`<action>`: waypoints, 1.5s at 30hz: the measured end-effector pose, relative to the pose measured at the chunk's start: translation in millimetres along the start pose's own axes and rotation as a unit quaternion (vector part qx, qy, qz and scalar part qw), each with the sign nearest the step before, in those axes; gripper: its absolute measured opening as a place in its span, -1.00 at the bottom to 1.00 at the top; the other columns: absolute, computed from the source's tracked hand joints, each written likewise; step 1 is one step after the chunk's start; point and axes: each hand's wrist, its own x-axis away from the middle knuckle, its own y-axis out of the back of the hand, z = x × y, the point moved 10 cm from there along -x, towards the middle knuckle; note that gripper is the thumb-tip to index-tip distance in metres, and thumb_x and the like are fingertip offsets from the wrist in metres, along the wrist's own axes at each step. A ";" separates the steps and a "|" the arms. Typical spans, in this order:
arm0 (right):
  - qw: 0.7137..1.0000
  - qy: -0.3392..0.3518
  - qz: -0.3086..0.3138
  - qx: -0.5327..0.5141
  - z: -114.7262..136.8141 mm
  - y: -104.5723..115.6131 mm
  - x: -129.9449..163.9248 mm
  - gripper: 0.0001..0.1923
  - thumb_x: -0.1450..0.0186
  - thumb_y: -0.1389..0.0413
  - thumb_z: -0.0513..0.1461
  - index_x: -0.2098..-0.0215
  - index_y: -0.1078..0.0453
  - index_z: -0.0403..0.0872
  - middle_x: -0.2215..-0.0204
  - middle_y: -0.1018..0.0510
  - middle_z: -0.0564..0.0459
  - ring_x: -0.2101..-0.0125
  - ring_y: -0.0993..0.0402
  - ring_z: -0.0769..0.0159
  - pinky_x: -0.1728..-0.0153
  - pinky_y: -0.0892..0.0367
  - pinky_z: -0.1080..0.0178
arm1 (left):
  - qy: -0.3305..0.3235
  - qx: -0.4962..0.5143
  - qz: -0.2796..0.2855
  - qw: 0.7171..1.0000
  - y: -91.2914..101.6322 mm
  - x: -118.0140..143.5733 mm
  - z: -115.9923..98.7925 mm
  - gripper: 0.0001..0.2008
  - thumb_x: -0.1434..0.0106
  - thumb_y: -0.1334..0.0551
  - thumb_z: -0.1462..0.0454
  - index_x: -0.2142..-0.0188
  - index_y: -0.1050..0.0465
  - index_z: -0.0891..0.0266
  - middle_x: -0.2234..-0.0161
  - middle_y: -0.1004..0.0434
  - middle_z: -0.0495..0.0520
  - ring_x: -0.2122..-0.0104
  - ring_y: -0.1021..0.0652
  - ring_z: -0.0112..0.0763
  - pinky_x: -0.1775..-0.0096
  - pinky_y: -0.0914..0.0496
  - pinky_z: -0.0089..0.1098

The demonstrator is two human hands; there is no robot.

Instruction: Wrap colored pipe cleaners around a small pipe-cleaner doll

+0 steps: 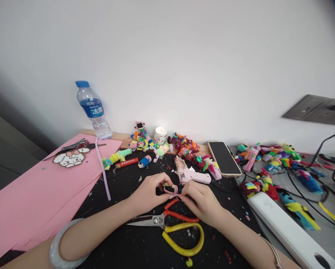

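At the centre of the frame we held a small dark piece wrapped in pink pipe cleaner [171, 189] just above the black bench [145, 246]. Our left hand [149, 194] pinched one end, our right hand [197, 200] the other, fingers pressed onto it. We judged the wrapping step under way; the next move called for a firm twist. The 2 scissors [170, 224] lay just below, the pink glue gun [191, 175] just above.

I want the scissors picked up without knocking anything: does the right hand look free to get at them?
Probably not at once: the right hand and left hand both pinch a small pink-wrapped piece. The scissors lie uncovered just beneath the right hand.
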 end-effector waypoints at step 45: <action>0.997 -0.050 0.009 -0.060 -17.1 -6.8 2.4 -0.86 -0.33 0.12 -0.35 0.36 -0.17 -0.05 0.47 -0.33 0.08 0.45 -0.24 0.34 0.43 -0.17 0.32 | -0.045 0.030 0.025 0.998 -2.8 1.4 -10.4 -0.92 -0.17 -0.16 0.40 0.34 -0.41 0.27 0.30 -0.43 0.05 0.30 -0.46 -0.44 0.27 -0.36 -0.44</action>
